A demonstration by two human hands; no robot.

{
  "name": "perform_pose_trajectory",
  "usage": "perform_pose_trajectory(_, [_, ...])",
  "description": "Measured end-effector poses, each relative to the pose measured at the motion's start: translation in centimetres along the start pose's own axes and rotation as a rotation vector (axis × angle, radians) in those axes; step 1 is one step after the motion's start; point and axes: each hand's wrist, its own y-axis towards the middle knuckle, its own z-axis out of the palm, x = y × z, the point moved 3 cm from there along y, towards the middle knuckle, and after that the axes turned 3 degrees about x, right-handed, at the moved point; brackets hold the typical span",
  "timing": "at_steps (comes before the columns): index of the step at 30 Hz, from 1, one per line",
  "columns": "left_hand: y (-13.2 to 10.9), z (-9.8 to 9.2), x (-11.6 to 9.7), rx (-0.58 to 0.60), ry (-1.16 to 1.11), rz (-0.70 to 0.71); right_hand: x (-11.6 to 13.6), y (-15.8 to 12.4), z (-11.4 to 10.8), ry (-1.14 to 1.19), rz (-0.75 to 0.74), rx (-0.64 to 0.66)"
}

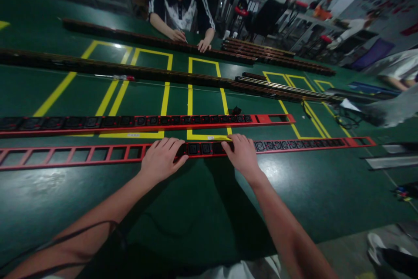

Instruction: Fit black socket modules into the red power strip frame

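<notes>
A long red power strip frame (112, 152) lies across the table in front of me. Its left part shows bare rectangular openings, while black sockets (206, 148) fill the middle and right. My left hand (162, 159) curls over the frame where the openings give way to sockets, thumb on the near side and fingers on the far side. Farther right, my right hand (243, 155) grips the same frame in a similar way. What lies under the palms is hidden. Just beyond is a second red power strip (196, 124), with sockets along most of its length.
Long dark strips (137, 70) lie farther back on the green table (183, 209), which has yellow marked outlines. A red-handled screwdriver (126, 78) and a small black part (237, 110) rest there. Opposite me sits a co-worker (181, 9), hands near another strip. Cables (346, 118) lie at right.
</notes>
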Motion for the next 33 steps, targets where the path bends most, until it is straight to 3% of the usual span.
perform_pose_trajectory(5, [0.1,-0.5,-0.3,0.03,-0.065,-0.016,1.3,5.3,-0.3,-0.039,-0.151,-0.006])
perform_pose_trajectory(9, [0.7,-1.8,0.9,0.04,-0.216,-0.047,2.0,9.3,1.4,-0.054,-0.31,0.124])
perform_pose_trajectory(12, [0.8,-3.5,4.5,-0.009,-0.097,-0.17,1.6,11.6,2.4,-0.04,-0.359,0.217])
perform_pose_trajectory(15, [0.5,-5.1,9.9,-0.034,0.138,-0.319,1.1,13.0,2.5,-0.029,-0.406,0.239])
perform_pose_trajectory(18, [0.3,-5.6,14.5,0.073,0.202,-0.379,0.9,13.6,2.4,-0.028,-0.439,0.242])
perform_pose_trajectory(20, [0.5,-5.7,16.1,0.143,0.181,-0.335,1.0,13.6,2.2,-0.028,-0.451,0.234])
perform_pose_trajectory(26, [0.3,-7.4,16.5,0.152,0.168,-0.281,1.1,12.9,0.5,-0.014,-0.452,0.191])
perform_pose_trajectory(33, [-2.5,-11.3,14.5,0.117,0.196,-0.191,1.6,8.0,-5.0,-0.06,-0.497,0.087])
